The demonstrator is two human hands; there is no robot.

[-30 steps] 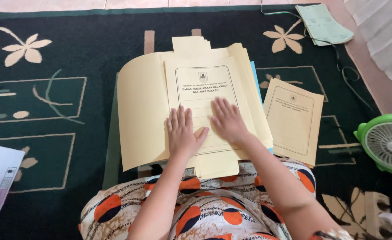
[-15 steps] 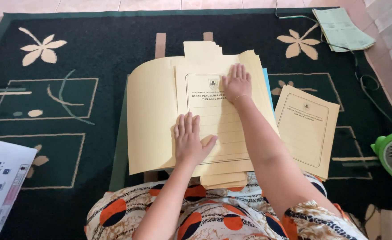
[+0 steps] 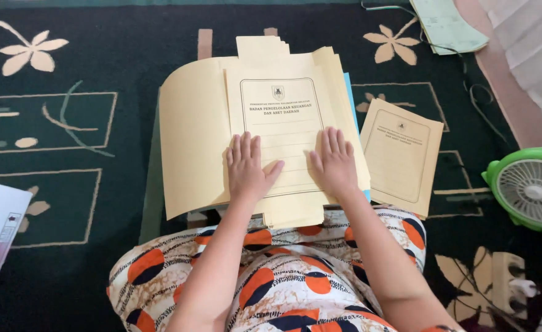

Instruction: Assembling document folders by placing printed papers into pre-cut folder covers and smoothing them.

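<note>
On folder stack [image 3: 265, 123]: left hand [image 3: 246, 169], right hand [image 3: 334, 163] flat.

Folder stack [image 3: 283, 132]: pale yellow paper folders (top one printed with a black frame), lying flat and fanned, near centre on the dark carpet.
Flap: opened out leftward.

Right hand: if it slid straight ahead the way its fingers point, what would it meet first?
The right hand lies flat on the top cream folder, fingers pointing up the sheet. Sliding on, it would likely cross the printed frame, then the folder's top tab, then the dark carpet.
</note>
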